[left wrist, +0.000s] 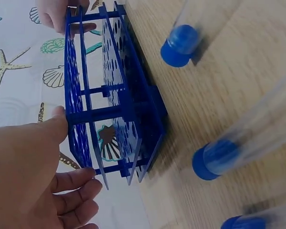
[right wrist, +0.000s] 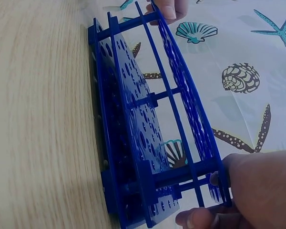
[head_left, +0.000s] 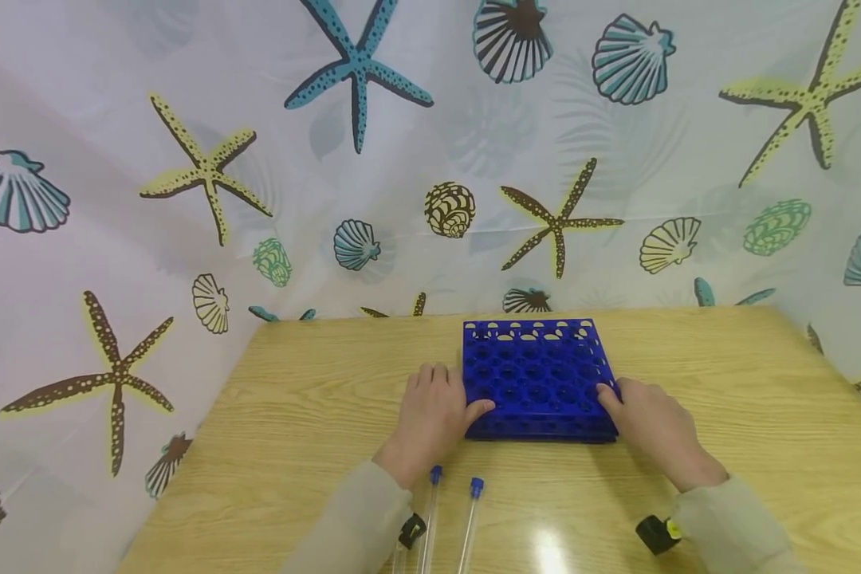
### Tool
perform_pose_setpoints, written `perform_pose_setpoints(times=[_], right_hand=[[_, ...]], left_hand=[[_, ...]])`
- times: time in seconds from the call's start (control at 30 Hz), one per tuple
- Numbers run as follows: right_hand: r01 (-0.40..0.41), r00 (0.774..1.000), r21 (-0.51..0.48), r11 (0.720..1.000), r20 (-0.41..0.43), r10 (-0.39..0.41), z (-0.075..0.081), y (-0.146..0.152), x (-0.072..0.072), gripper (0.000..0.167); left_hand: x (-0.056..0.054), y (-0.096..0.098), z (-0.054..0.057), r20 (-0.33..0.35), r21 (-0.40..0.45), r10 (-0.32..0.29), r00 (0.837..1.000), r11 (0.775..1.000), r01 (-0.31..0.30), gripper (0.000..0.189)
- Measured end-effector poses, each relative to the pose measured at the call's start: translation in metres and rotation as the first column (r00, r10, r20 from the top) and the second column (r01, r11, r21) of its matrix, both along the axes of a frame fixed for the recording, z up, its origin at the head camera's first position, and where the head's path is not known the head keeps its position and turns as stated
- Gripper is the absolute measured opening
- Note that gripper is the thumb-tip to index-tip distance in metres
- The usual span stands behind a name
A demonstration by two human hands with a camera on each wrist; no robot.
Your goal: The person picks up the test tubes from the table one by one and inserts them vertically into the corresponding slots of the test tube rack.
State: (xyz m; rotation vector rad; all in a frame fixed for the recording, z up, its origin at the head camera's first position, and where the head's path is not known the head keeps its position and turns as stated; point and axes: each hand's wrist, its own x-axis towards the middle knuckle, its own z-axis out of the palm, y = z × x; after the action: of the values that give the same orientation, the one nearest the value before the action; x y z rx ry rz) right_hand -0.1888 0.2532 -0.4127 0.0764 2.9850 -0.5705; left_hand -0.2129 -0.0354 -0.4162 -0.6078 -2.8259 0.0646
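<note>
A blue test tube rack (head_left: 534, 383) with tiers of round holes stands on the wooden table, held at both ends. My left hand (head_left: 430, 414) grips its left end, thumb over the top plate's near corner. In the left wrist view, that hand's fingers (left wrist: 78, 198) curl in at the top tier. At the opposite end, my right hand (head_left: 653, 422) holds the top plate, its thumb on the upper edge. The right wrist view shows fingers (right wrist: 202, 218) bent beneath that plate. No tubes show in the rack's holes.
Clear tubes with blue caps lie nearer me on the table (head_left: 316, 399): one capped tube (head_left: 471, 510) in the middle, another tube (head_left: 430, 510) beside my left sleeve, and a third cap (left wrist: 245, 223) at the left wrist view's bottom edge. A shell-and-starfish curtain (head_left: 402, 183) hangs behind.
</note>
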Motion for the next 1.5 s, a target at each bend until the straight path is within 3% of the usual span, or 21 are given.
perform_pose_setpoints(times=[0.5,1.0,1.37,1.5], right_hand=[[-0.013,1.0,-0.003,1.0,-0.014,0.013,-0.004,0.004,-0.001,0.06],[-0.014,0.999,-0.063,0.998,-0.033,0.012,-0.002,0.005,0.001,0.068],[-0.044,0.992,-0.069,0.997,-0.12,0.035,0.006,0.025,0.008,0.065],[-0.034,0.993,-0.071,0.997,-0.112,0.026,0.005,0.035,0.012,0.062]], left_hand=[[0.003,0.004,-0.015,-0.081,-0.124,-0.026,0.996,0.992,0.016,0.065],[0.006,0.003,-0.014,-0.109,-0.198,-0.031,0.994,0.98,0.009,0.063],[0.005,0.006,-0.014,-0.05,-0.226,-0.005,0.999,0.974,-0.007,0.065],[0.005,0.007,-0.014,-0.04,-0.231,0.007,0.999,0.973,-0.016,0.066]])
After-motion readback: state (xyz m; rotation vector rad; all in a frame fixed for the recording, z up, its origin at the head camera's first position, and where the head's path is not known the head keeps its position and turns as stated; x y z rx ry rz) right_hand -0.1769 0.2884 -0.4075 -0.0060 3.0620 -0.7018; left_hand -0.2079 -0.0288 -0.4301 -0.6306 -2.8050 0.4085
